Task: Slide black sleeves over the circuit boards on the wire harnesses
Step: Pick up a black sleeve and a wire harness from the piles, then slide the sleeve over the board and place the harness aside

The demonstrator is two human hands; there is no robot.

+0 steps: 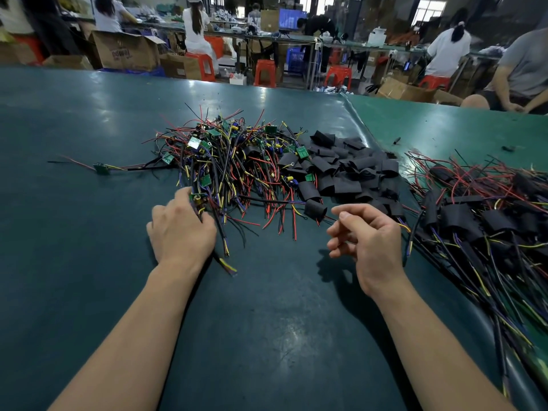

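Green rubber matting covered the bench (pixel 89 232), and on it lay a tangled heap of red, black and yellow wire harnesses with small green circuit boards (pixel 225 161). The left hand (pixel 181 229) rested palm down at the heap's near edge, its grip closed around one harness whose green board (pixel 198 198) showed just past the fingertips. The right hand (pixel 367 235) hovered above the mat, fingers loosely curled and spread, pinching nothing. Beyond it sat a pile of flat black tube sleeves (pixel 350 170), touching the heap's right side. Farther right lay a separate spread of harnesses already wearing black sleeves (pixel 480 221).
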